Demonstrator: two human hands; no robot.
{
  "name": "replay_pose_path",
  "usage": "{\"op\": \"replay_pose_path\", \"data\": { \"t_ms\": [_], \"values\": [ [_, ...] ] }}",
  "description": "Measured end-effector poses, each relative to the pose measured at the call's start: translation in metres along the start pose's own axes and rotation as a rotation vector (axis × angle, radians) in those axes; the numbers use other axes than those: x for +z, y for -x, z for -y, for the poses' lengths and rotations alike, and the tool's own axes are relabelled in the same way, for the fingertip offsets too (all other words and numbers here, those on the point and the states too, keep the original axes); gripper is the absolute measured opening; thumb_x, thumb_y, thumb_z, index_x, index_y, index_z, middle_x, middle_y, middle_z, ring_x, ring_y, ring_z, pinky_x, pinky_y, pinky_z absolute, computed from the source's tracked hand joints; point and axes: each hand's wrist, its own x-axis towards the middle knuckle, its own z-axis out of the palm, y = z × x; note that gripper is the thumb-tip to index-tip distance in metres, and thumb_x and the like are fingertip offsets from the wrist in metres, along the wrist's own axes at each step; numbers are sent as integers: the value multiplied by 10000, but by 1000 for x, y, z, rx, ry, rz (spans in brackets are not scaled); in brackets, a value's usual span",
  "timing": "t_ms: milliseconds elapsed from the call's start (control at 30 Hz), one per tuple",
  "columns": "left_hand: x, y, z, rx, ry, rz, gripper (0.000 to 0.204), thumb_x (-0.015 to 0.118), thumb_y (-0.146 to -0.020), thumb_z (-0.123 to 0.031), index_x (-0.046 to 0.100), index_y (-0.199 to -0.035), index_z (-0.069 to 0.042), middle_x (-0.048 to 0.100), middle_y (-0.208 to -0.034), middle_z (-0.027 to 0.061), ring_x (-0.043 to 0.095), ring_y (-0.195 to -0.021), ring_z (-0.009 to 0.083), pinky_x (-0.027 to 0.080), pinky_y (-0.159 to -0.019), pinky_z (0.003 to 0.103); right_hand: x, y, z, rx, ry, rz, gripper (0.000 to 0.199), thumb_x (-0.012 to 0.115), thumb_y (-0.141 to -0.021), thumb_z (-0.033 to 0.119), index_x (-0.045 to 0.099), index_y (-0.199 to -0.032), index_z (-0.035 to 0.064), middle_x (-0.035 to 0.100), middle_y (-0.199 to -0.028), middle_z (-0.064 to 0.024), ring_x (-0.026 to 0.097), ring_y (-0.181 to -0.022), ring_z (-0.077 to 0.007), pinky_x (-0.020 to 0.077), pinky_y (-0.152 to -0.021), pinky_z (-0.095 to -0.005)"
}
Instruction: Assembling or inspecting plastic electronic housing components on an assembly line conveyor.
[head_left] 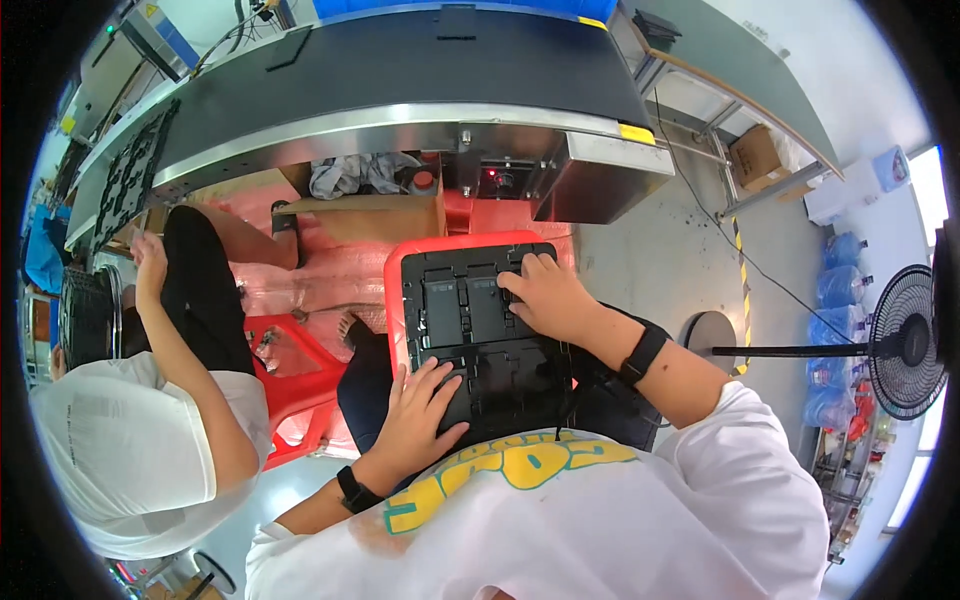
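Observation:
A black moulded tray (500,375) with shaped recesses lies in front of me, on top of a red plastic surface with a raised rim (395,300). Flat, dark rectangular pieces sit in its far recesses, one piece (441,312) on the left and another (487,308) beside it. My left hand (415,415) rests on the tray's near left side, fingers spread and holding nothing. At the far right part of the tray, my right hand (552,300) has its fingers bent together over the edge of the right-hand piece. Whatever is between those fingertips is hidden.
Beyond the tray runs a black conveyor belt (400,75) with a metal edge; a cardboard box (370,218) is beneath it. A co-worker (150,440) sits at left near a black openwork tray (130,180). A black fan (905,340) stands at right.

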Motion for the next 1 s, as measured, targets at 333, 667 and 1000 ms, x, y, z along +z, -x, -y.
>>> {"op": "replay_pose_path", "data": {
  "t_ms": [333, 667, 1000],
  "values": [
    [3, 3, -5, -12, -18, 23, 583, 695, -701, -216, 463, -1201, -27, 384, -1292, 162, 286, -1269, 358, 181, -1047, 527, -6, 2, -24, -192, -100, 154, 162, 656, -715, 159, 548, -828, 116, 486, -909, -86, 517, -893, -280, 423, -711, -415],
    [17, 19, 4, 35, -366, 154, 610, 558, -807, -348, 392, -1277, 4, 254, -1410, 188, 216, -1323, 305, 143, -1025, 593, -149, -33, -28, 68, -477, -560, 136, 601, -789, 136, 620, -874, 32, 597, -760, -117, 596, -698, -261, 483, -657, -336],
    [-111, -117, -37, 187, -216, -138, 572, 624, -781, -258, 421, -1270, -39, 290, -1389, 214, 227, -1310, 392, 187, -1036, 540, -188, -150, -196, 810, -375, -267, 594, 596, -782, 440, 573, -1039, -95, 620, -814, -252, 618, -746, -376, 491, -683, -394]
  ]
}}
